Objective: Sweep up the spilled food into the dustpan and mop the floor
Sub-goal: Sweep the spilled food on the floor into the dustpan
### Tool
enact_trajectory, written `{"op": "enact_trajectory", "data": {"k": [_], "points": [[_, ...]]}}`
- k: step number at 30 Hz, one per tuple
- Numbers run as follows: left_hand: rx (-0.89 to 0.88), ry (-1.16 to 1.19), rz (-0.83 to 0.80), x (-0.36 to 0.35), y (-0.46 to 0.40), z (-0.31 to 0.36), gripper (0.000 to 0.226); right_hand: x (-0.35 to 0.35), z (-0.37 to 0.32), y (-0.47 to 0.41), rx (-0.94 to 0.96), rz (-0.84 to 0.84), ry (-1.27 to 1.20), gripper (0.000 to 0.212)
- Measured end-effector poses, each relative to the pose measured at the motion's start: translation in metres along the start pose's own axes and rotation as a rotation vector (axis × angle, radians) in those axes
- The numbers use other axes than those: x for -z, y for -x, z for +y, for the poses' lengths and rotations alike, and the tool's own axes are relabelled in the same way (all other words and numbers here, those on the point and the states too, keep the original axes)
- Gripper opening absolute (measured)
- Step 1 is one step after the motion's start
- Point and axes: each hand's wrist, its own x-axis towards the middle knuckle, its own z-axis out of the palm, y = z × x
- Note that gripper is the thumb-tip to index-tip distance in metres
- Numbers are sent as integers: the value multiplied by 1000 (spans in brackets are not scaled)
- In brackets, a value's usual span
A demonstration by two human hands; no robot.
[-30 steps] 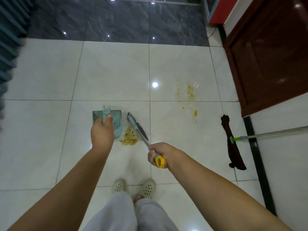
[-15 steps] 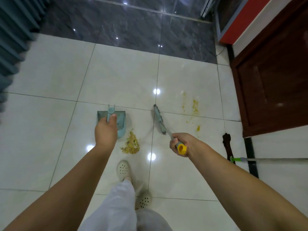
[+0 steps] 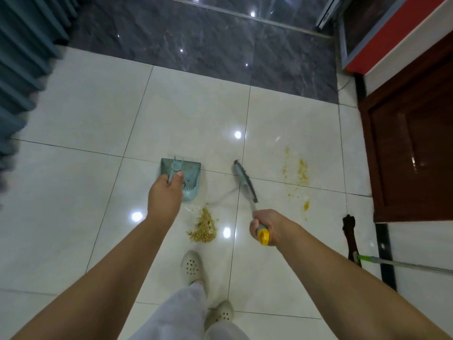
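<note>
Since a second ago the brush (image 3: 245, 180) has been swung off the pile (image 3: 204, 227) and out to the right of the dustpan (image 3: 188, 176), its head now lifted between the dustpan and the yellow smears (image 3: 302, 169). The pile is left unswept, just below the dustpan's lip and not yet inside it. From this it is judged that the scattered bits are to be gathered toward the dustpan next, so sweeping is only partly done and mopping not begun.

The dustpan's handle is gripped by the left hand (image 3: 164, 198), fingers curled round it and thumb laid along its top, the arm stretched forward. The brush's yellow-tipped handle is clamped in the right hand (image 3: 266, 224), fingers wrapped tight, the forearm angled inward. The mop (image 3: 351, 238) is seen lying far right of the dustpan, untouched
</note>
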Motion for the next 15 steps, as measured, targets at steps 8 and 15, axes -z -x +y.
{"op": "enact_trajectory", "data": {"k": [8, 15], "points": [[-28, -10, 13, 6, -19, 31, 36, -50, 27, 36, -55, -116, 80, 11], [-47, -33, 49, 6, -22, 52, 38, -37, 6, 55, -28, -171, -60, 12]]}}
